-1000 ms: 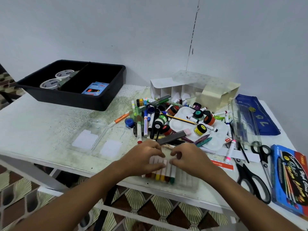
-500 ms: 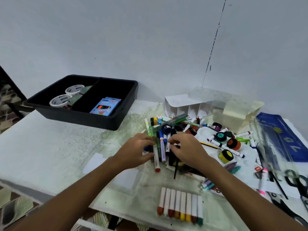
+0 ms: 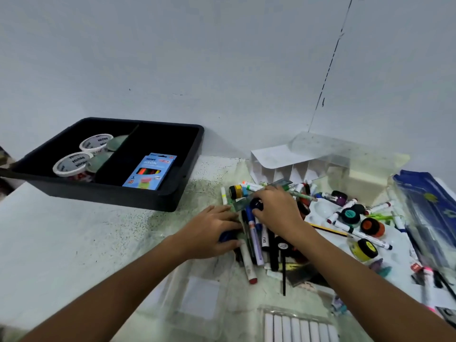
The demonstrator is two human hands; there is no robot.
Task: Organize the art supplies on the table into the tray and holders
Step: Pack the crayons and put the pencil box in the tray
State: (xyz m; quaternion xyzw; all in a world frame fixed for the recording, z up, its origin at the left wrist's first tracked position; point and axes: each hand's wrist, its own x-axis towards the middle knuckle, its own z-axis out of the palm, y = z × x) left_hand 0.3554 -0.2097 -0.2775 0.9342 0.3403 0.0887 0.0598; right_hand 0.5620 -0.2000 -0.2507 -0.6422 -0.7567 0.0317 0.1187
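Two hands work in the heap of markers (image 3: 255,239) at mid-table; the left hand (image 3: 209,233) curls its fingers round a dark blue piece, the right hand (image 3: 276,213) pinches a black cap; paint pots (image 3: 367,249) and a white palette (image 3: 323,209) crowd the right side; the black tray (image 3: 182,191) sits back left, overhanging the table (image 3: 61,238) edge, with tape rolls (image 3: 71,164) and a blue box (image 3: 150,171) inside; bare tabletop lies left of the hands.

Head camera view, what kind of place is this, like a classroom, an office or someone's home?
Probably a home craft corner, though I can't be sure. A worn white table stands against a bare wall, piled with markers and small paint pots, beside a black tray holding tape rolls.
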